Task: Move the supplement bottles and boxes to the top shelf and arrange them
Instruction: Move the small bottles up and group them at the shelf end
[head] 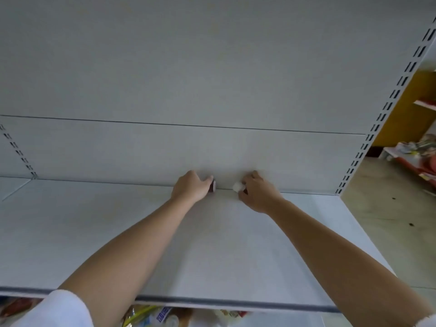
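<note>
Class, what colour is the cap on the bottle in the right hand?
White cap, clearest in head view.

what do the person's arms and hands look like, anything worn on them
Both forearms are bare. The left hand and right hand wear no gloves, and no watch, bracelet or ring shows. A white short sleeve covers the left upper arm; a sliver of white sleeve shows at the right arm near the frame's corner.

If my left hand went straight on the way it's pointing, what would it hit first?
Most likely the back panel. The left hand holds a small dark bottle close to where that panel meets the shelf, though the gap left is hard to judge.
</note>
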A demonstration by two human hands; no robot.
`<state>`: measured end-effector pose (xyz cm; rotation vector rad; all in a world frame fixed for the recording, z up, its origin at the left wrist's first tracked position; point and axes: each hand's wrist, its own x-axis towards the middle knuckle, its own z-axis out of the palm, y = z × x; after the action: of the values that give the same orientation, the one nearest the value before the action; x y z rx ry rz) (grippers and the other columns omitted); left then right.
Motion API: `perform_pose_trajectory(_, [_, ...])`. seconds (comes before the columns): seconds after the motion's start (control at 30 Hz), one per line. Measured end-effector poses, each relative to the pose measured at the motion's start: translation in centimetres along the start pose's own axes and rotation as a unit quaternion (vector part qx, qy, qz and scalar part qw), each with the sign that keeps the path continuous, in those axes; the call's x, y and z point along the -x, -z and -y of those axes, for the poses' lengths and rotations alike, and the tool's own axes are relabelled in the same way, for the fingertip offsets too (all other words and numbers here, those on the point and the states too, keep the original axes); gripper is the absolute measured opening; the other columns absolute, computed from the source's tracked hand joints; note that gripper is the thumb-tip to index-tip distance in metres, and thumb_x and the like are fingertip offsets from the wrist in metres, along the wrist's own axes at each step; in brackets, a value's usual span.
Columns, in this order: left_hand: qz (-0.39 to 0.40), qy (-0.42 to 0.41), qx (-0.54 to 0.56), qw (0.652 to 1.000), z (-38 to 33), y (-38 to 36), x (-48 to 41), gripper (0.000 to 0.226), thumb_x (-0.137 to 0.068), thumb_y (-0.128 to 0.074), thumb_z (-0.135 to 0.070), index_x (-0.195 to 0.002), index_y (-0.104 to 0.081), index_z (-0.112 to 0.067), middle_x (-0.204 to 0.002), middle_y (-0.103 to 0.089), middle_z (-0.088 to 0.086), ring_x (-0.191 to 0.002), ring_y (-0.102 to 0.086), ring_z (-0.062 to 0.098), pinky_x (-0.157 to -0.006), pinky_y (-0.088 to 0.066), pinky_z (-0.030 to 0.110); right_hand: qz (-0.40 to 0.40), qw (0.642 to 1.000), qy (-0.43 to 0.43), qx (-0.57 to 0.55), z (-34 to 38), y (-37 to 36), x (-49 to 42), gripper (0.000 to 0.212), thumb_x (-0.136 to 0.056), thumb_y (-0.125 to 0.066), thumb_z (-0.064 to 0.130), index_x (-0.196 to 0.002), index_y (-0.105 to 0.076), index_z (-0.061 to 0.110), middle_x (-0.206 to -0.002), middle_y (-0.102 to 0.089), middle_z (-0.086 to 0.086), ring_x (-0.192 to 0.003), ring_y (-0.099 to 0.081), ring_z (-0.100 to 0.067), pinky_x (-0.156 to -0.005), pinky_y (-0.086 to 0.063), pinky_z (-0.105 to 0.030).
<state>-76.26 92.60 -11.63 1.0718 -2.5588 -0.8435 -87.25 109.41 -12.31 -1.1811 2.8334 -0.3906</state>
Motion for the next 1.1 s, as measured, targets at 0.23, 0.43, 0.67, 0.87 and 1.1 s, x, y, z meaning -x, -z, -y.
perform_pose_trajectory(0.23, [-0.018,0.028,-0.042,0.999,-1.9,-0.9,-0.8,0.039,-0.075,-0.070,-0.048,-0.094,-0.065,-0.015,-0.097,-0.070,0.008,-0.092,-0.066,0.032,-0.063,-0.043,0.030,0.019,0.992,-0.046,-0.119,0.7,0.1,-0.1,0.031,-0.083,-0.057,0.029,-0.105,-0.042,0.013,-0.095,-0.058,-0.008,-0.079,-0.056,-0.026,-0.056,-0.038,-0.030])
perform_pose_trajectory(0.43, [0.092,0.057,0.161,0.981,-4.5,1.0,2.6,0.021,-0.064,-0.069,-0.021,-0.067,-0.063,-0.001,-0.077,-0.073,0.017,-0.069,-0.070,0.029,-0.063,-0.057,0.033,-0.048,0.914,-0.114,-0.387,3.3,5.0,1.8,0.021,-0.086,-0.056,0.022,-0.098,-0.042,0.012,-0.087,-0.056,-0.003,-0.068,-0.054,-0.013,-0.054,-0.042,-0.026])
perform_pose_trajectory(0.67, [0.125,-0.034,0.350,0.928,-8.1,10.4,11.4,0.028,-0.061,-0.073,-0.030,-0.085,-0.074,-0.014,-0.089,-0.076,0.010,-0.090,-0.073,0.028,-0.088,-0.058,0.044,-0.045,0.782,-0.065,-0.618,6.8,15.3,11.8,0.023,-0.073,-0.051,0.029,-0.091,-0.046,0.015,-0.074,-0.048,0.001,-0.060,-0.046,-0.014,-0.055,-0.040,-0.026])
perform_pose_trajectory(0.87, [0.147,-0.116,0.362,0.913,-13.8,19.6,20.8,0.025,-0.078,-0.074,-0.024,-0.102,-0.069,-0.018,-0.095,-0.074,0.003,-0.087,-0.070,0.016,-0.078,-0.055,0.032,-0.026,0.726,-0.022,-0.687,10.4,25.1,21.4,0.027,-0.092,-0.037,0.021,-0.093,-0.061,0.009,-0.068,-0.046,-0.003,-0.058,-0.042,-0.017,-0.055,-0.034,-0.029])
perform_pose_trajectory(1.1, [0.133,-0.209,0.376,0.893,-21.4,29.4,29.6,0.023,-0.075,-0.075,-0.021,-0.096,-0.069,-0.016,-0.091,-0.072,0.004,-0.093,-0.069,0.026,-0.091,-0.055,0.050,-0.031,0.718,0.060,-0.692,11.7,36.3,30.1,0.028,-0.083,-0.038,0.023,-0.097,-0.058,0.007,-0.068,-0.049,-0.005,-0.057,-0.045,-0.017,-0.055,-0.037,-0.027])
